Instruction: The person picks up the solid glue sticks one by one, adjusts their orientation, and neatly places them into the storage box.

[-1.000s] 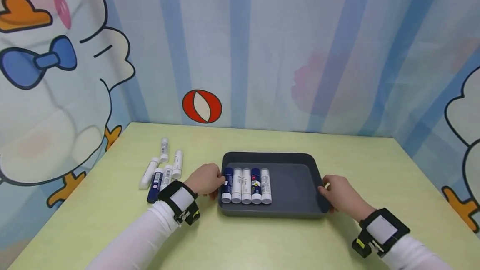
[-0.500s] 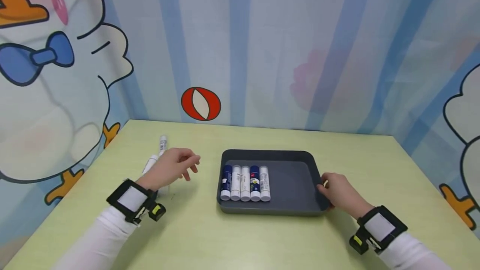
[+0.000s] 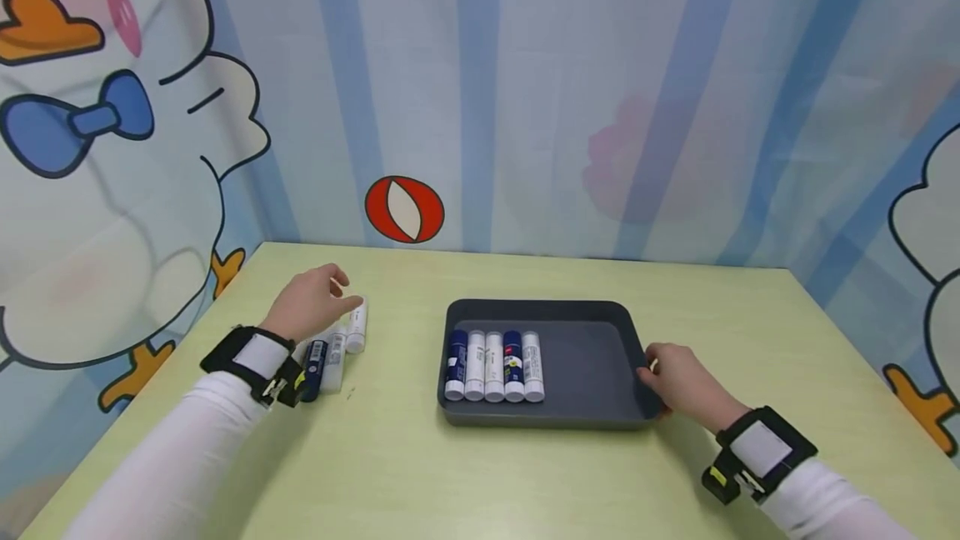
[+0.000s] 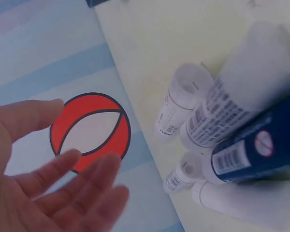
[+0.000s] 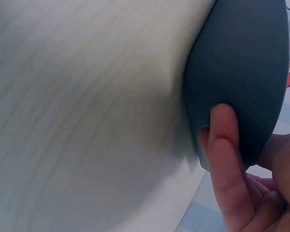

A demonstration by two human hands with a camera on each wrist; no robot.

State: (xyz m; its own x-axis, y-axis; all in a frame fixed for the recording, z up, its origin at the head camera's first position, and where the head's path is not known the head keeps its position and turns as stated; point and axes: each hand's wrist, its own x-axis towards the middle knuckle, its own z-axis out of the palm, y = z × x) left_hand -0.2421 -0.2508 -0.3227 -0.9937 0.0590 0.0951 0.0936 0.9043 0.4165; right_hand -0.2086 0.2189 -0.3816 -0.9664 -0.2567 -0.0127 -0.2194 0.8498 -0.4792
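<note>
My left hand is over the loose glue sticks at the left, fingers loosely bent and nothing between them. In the left wrist view, a dark blue glue stick and several white ones, including a large white glue stick, lie apart from the fingers. The head view has the hand covering some of them. My right hand grips the right side of a dark grey tray, thumb at the rim and fingers against the outer wall. Inside, a row of white and blue glue sticks lies along the tray's left part.
The pale yellow-green table ends at a printed cloth backdrop behind the tray. A stretch of tabletop separates the loose glue sticks from the tray.
My left hand has left the tray's left end, where it touched the blue glue stick, and moved left over the loose glue sticks. My right hand keeps its grip on the tray.
</note>
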